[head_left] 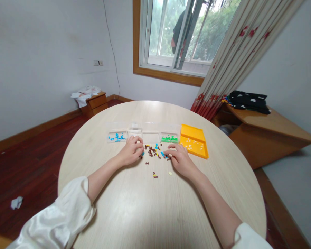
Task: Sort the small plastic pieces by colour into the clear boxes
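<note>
Small toy building bricks (151,150), mostly dark brown with some blue and yellow, lie in a loose pile on the round table. My left hand (132,151) rests at the pile's left edge, fingers curled in together. A blue brick (143,153) shows by its fingertips; what they pinch, if anything, is hidden. At the right edge my right hand (180,159) reaches in with fingers apart, beside some blue bricks (162,154). Nearer me lie a small cluster of brown and yellow bricks (155,175) and a pale yellow brick (170,173).
Behind the pile stand clear trays, one with blue bricks (116,137) and another with green bricks (169,138). A yellow case (193,127) holding white pieces lies open at the right. The pale round table (150,214) extends toward me. Beyond are a window and curtain.
</note>
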The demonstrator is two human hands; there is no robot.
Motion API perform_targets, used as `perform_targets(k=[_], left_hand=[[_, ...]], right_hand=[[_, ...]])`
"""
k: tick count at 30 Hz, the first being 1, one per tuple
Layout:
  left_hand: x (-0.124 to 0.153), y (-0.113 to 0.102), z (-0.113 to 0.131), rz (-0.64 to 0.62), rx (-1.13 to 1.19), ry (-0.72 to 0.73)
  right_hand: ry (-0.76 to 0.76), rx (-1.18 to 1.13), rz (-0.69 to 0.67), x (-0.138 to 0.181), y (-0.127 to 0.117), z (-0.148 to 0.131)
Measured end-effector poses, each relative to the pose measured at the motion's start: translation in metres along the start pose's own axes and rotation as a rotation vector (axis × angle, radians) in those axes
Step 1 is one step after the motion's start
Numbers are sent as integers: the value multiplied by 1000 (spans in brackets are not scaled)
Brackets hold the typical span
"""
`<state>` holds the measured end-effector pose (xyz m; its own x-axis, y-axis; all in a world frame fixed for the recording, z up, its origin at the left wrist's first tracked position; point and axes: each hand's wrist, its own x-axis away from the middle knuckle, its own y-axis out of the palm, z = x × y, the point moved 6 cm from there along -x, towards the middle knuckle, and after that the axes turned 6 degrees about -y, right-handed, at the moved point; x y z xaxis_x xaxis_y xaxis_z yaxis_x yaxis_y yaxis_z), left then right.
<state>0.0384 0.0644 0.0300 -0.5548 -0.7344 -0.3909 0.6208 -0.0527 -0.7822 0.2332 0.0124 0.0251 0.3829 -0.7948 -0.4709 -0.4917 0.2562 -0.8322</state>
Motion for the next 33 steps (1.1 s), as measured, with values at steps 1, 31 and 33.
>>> perform_targets(k=[1, 31, 33], left_hand=[[0, 0, -2, -3, -6, -5], [7, 12, 16, -222, -5, 54], [7, 10, 17, -196, -5, 50]], right_hand=[[1, -4, -4, 0, 1, 0], [-55, -89, -149, 1, 8, -15], [-57, -97, -142, 0, 6, -17]])
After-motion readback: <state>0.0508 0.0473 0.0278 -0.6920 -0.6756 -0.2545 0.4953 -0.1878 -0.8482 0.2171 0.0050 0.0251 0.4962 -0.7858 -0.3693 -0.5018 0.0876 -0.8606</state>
